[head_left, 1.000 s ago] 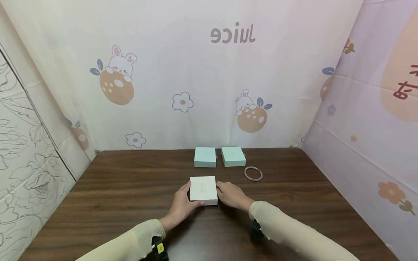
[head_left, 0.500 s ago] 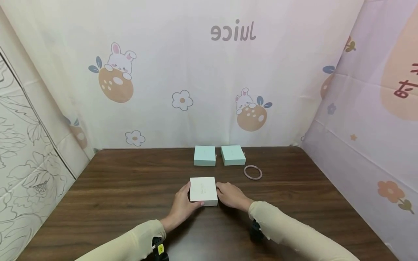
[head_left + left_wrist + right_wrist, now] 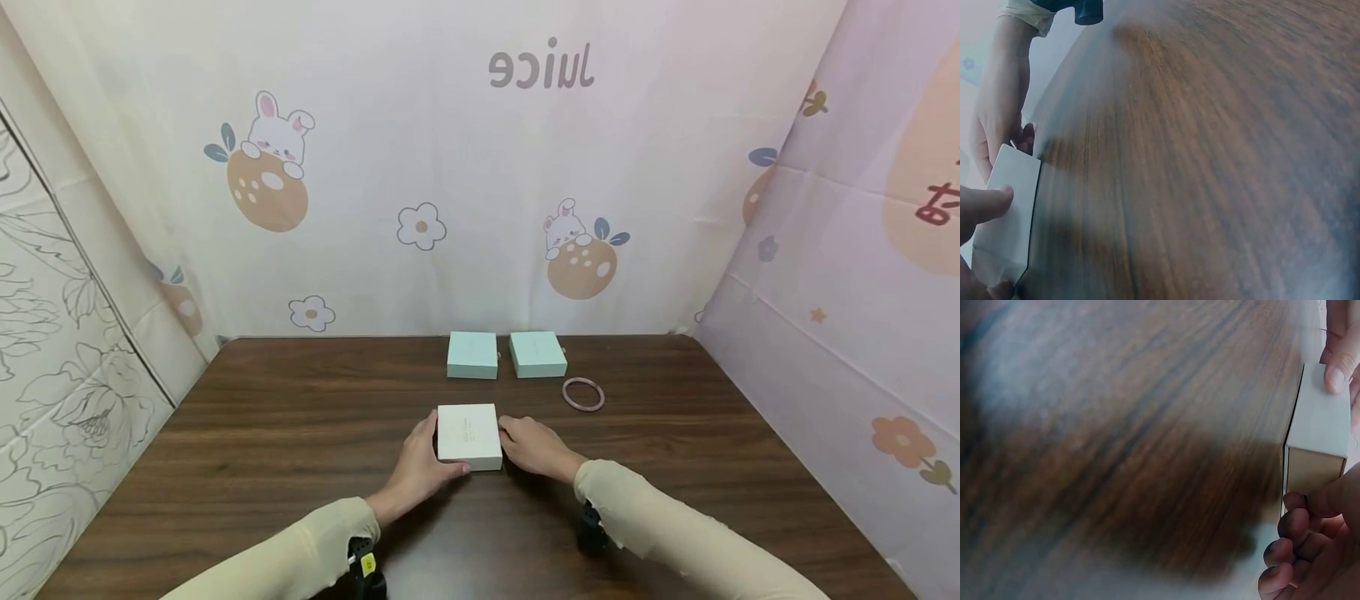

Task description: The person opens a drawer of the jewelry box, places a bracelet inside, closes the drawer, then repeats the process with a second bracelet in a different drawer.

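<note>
A white drawer-style gift box (image 3: pixel 468 435) with faint lettering on its lid lies on the brown wooden table (image 3: pixel 300 450). My left hand (image 3: pixel 412 471) grips its left side, the thumb along the front face. At the right end, my right hand (image 3: pixel 534 447) pinches with thumb and forefinger. In the right wrist view, a beige end panel (image 3: pixel 1313 474) shows inside the white sleeve; the fingertips meet there over a tiny dark bit, mostly hidden. The left wrist view shows the left thumb pressing on the box's front face (image 3: pixel 1019 206).
Two mint-green boxes (image 3: pixel 472 356), (image 3: pixel 538 355) stand side by side near the table's back edge, each with a small tab at its right. A pinkish ring-shaped bangle (image 3: pixel 583 407) lies right of them. Printed curtains (image 3: pixel 360 167) enclose the back and sides.
The view shifts slightly with the head. Both hands keep the same hold on the white box, which stays closed and in place.
</note>
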The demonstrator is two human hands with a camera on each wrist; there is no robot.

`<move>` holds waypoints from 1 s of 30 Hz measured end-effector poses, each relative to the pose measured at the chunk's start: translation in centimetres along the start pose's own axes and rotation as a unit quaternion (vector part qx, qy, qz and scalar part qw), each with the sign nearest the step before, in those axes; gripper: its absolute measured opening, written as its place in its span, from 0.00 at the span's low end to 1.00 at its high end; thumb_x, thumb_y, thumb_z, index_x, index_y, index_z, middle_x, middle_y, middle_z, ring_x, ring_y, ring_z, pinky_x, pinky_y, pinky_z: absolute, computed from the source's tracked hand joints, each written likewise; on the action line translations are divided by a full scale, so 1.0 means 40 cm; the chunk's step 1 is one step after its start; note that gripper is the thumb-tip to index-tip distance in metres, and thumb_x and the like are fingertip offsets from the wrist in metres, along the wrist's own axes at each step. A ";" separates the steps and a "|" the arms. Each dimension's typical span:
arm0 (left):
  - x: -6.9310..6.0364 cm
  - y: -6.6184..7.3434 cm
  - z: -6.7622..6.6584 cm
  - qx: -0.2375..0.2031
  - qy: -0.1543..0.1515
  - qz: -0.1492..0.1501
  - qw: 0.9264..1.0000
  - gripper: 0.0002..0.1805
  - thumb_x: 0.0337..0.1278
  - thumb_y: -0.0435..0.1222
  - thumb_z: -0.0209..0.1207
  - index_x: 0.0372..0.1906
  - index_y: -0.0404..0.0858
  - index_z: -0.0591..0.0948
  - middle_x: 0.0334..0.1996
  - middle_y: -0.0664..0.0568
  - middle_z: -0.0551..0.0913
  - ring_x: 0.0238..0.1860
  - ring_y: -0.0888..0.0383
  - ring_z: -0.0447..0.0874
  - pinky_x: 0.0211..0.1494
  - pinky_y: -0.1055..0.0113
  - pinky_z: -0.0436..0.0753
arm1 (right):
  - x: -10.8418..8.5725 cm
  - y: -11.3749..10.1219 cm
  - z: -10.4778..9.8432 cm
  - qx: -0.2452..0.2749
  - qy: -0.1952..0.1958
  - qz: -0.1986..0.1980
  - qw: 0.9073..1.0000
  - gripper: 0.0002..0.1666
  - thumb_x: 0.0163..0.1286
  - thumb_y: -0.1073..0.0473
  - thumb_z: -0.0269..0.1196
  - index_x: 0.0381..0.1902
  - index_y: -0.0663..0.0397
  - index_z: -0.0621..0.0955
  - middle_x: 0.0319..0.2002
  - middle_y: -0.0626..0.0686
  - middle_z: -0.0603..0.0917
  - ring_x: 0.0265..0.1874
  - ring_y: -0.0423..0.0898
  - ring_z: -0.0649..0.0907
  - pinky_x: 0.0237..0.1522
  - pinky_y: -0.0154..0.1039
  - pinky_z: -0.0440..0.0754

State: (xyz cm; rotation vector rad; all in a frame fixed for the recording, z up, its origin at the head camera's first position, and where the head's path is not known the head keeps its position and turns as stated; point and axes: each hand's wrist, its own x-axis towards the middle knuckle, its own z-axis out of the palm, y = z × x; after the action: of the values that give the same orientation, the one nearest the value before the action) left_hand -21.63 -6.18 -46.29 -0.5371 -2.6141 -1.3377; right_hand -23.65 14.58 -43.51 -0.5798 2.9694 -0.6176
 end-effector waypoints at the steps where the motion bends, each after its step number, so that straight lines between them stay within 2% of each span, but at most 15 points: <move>1: 0.002 -0.001 -0.002 -0.002 -0.005 -0.001 1.000 0.54 0.35 0.37 0.77 0.67 0.21 0.58 0.59 0.30 0.69 0.58 0.37 0.69 0.56 0.46 0.70 | 0.000 0.000 0.000 -0.001 0.000 0.001 1.000 0.12 0.75 0.60 0.50 0.29 0.51 0.75 0.18 0.46 0.71 0.17 0.41 0.69 0.22 0.38 0.68; 4: 0.011 -0.001 -0.012 -0.004 -0.028 0.002 1.000 0.60 0.34 0.38 0.78 0.69 0.19 0.53 0.64 0.28 0.62 0.63 0.36 0.63 0.60 0.46 0.67 | 0.003 0.002 -0.001 -0.002 0.000 0.002 1.000 0.13 0.74 0.60 0.50 0.28 0.50 0.74 0.18 0.46 0.71 0.18 0.41 0.70 0.22 0.39 0.68; 10: 0.046 -0.015 -0.039 -0.001 -0.106 0.024 0.994 0.64 0.33 0.42 0.78 0.71 0.21 0.49 0.70 0.28 0.50 0.70 0.37 0.49 0.66 0.45 0.59 | 0.007 0.010 -0.002 0.001 -0.002 -0.004 1.000 0.14 0.74 0.60 0.50 0.25 0.49 0.73 0.17 0.47 0.70 0.16 0.41 0.69 0.21 0.37 0.67; 14: 0.060 -0.031 -0.050 0.003 -0.135 0.029 0.990 0.62 0.35 0.43 0.77 0.71 0.22 0.51 0.69 0.29 0.53 0.69 0.37 0.53 0.64 0.46 0.61 | 0.007 0.015 -0.003 0.015 -0.012 -0.011 1.000 0.16 0.74 0.61 0.50 0.24 0.50 0.72 0.16 0.46 0.69 0.15 0.40 0.67 0.19 0.36 0.65; 21: 0.068 -0.041 -0.055 0.012 -0.147 0.029 0.989 0.60 0.35 0.44 0.77 0.70 0.24 0.55 0.67 0.34 0.59 0.64 0.40 0.62 0.61 0.48 0.67 | 0.011 0.017 -0.011 0.052 -0.035 -0.018 0.998 0.16 0.74 0.62 0.49 0.23 0.51 0.72 0.16 0.46 0.67 0.16 0.40 0.67 0.21 0.35 0.65; 30: 0.072 -0.038 -0.059 0.029 -0.142 0.033 0.989 0.60 0.32 0.44 0.78 0.70 0.24 0.57 0.65 0.35 0.62 0.62 0.41 0.65 0.60 0.50 0.69 | 0.019 0.024 -0.010 0.022 -0.034 -0.010 0.999 0.15 0.72 0.60 0.50 0.22 0.48 0.71 0.17 0.45 0.66 0.17 0.40 0.67 0.22 0.36 0.64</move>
State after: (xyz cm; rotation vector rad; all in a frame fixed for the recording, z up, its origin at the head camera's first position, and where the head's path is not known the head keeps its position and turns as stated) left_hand -24.94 -8.20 -45.20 -0.8551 -2.8167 -1.2424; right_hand -24.74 15.25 -43.49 -0.6153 2.8814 -0.6501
